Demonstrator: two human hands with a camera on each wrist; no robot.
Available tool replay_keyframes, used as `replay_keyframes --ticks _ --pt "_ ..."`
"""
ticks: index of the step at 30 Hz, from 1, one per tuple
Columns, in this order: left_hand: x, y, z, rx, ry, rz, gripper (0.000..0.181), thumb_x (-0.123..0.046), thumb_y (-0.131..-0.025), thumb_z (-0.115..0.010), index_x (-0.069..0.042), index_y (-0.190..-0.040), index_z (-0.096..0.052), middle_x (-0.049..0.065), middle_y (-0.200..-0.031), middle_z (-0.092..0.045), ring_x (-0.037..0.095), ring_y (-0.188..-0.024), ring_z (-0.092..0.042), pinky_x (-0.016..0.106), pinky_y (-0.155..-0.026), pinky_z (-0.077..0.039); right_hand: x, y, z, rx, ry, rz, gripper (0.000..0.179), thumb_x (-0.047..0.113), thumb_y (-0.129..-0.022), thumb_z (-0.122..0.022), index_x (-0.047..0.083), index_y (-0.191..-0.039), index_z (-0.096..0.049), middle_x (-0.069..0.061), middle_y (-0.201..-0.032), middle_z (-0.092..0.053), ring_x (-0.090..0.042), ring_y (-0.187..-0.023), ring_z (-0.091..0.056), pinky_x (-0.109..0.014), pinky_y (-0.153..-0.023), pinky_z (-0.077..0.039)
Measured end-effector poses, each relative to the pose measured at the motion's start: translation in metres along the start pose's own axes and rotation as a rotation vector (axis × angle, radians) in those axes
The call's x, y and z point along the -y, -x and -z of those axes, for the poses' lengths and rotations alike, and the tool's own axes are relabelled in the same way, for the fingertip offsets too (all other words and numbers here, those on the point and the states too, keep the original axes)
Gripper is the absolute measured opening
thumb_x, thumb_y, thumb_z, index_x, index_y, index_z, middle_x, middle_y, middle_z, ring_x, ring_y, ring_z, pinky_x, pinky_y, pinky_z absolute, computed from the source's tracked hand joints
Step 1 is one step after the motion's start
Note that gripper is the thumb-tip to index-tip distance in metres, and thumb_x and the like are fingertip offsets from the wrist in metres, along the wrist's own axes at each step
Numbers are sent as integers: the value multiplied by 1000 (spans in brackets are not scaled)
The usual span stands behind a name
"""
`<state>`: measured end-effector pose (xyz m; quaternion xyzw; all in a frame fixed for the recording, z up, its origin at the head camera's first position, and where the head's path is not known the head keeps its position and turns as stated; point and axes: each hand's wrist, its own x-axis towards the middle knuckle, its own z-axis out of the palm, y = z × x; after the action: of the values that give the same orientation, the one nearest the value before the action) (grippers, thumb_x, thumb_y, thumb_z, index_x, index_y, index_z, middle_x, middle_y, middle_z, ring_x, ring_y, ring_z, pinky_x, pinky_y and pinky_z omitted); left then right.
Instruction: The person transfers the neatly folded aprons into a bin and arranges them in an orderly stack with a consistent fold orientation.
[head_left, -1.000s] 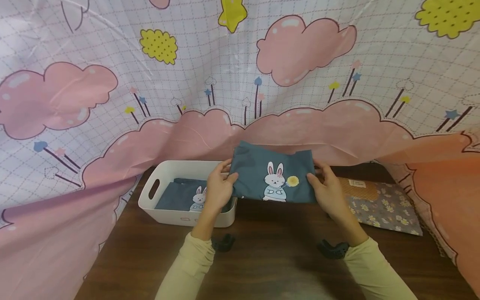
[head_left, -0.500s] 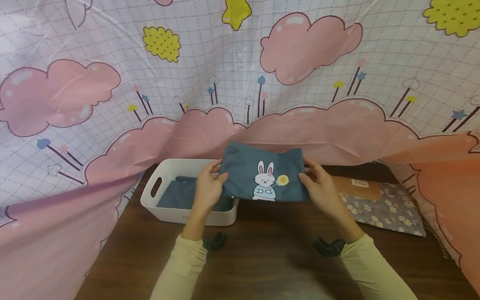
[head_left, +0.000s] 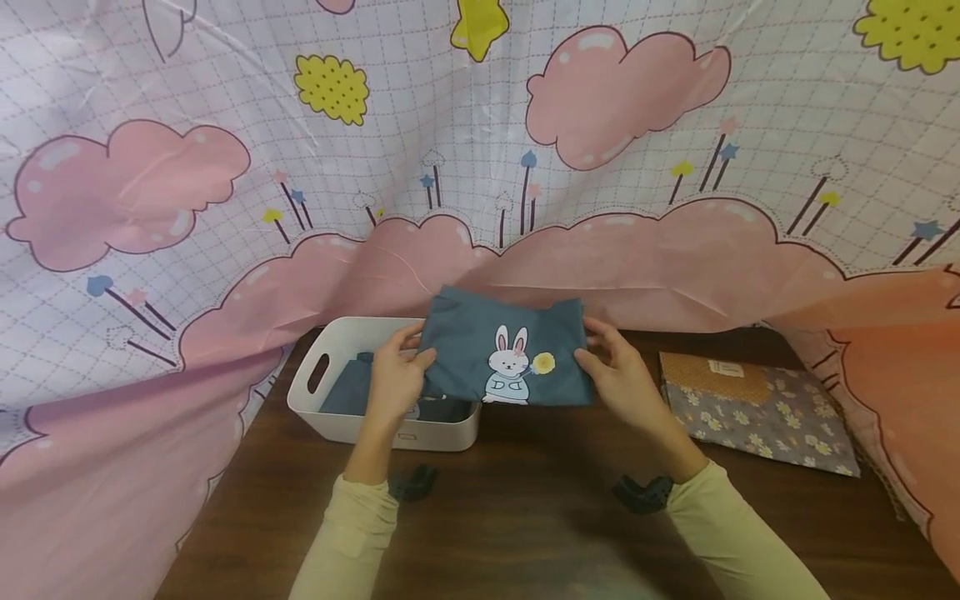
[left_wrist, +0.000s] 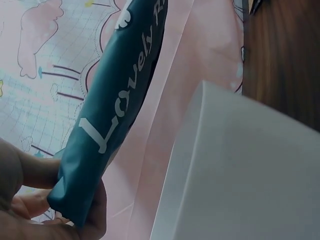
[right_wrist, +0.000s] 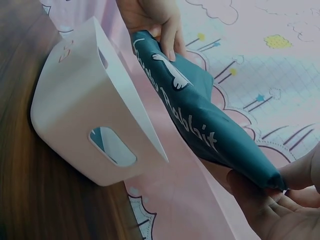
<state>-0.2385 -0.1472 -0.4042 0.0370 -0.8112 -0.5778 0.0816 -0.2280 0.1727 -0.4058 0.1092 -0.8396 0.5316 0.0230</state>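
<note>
A folded teal cloth with a rabbit print (head_left: 461, 350) is held up level between both hands. My left hand (head_left: 395, 379) pinches its left end, thumb in front and fingers behind. At the right end, my right hand (head_left: 622, 379) grips it the same way. White lettering (left_wrist: 117, 112) runs along its folded lower edge in both wrist views. Below and to the left stands a white plastic basket (head_left: 442, 435), partly under the cloth. Another folded teal cloth (head_left: 345, 390) lies inside, largely hidden by my left hand and the raised cloth.
A grey floral cloth piece with a tan woven section (head_left: 757, 417) lies flat at the right on the dark wooden table (head_left: 540, 533). Behind, a pink and white cartoon curtain (head_left: 465, 108) hangs down to the table's back edge. The basket has handle holes (right_wrist: 112, 146).
Both hands have moved left with the folded cloth, bringing it further over the white basket. The grip at both ends stays the same.
</note>
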Motion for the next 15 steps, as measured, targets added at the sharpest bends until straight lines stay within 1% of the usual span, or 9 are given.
replay_keyframes --ticks 3,6,9,12,15 --pt "3 0 6 -4 -9 11 49 -11 -98 -65 -18 -145 -56 15 -131 -62 32 -118 -68 41 -87 -57 2 -2 -5 22 -20 6 58 21 -107 -53 10 -159 -31 -23 -142 -55 -42 -131 -57 -55 -104 -50" --pt "4 0 12 1 -6 23 49 -11 -98 -65 -18 -146 -56 15 -133 -61 32 -119 -67 40 -88 -56 4 -4 -10 37 -41 7 58 20 -107 -53 10 -159 -31 -23 -141 -55 -41 -129 -58 -57 -103 -51" --pt "6 0 19 -1 -15 31 49 -12 -98 -65 -18 -146 -56 14 -132 -61 31 -116 -67 38 -86 -55 6 -6 -15 40 -43 16 57 20 -107 -53 10 -159 -31 -22 -142 -55 -38 -130 -57 -56 -106 -49" --pt "6 -1 25 -8 -26 36 48 -12 -99 -64 -18 -146 -55 14 -132 -61 30 -114 -67 36 -84 -54 6 -10 -21 42 -45 22 56 20 -107 -54 11 -158 -34 -20 -141 -56 -35 -127 -58 -49 -102 -51" --pt "9 -1 30 -10 -29 47 49 -13 -99 -63 -18 -147 -55 13 -133 -61 28 -113 -67 34 -84 -52 5 -13 -27 41 -51 22 55 19 -106 -56 12 -157 -37 -19 -138 -58 -32 -120 -61 -35 -92 -53"
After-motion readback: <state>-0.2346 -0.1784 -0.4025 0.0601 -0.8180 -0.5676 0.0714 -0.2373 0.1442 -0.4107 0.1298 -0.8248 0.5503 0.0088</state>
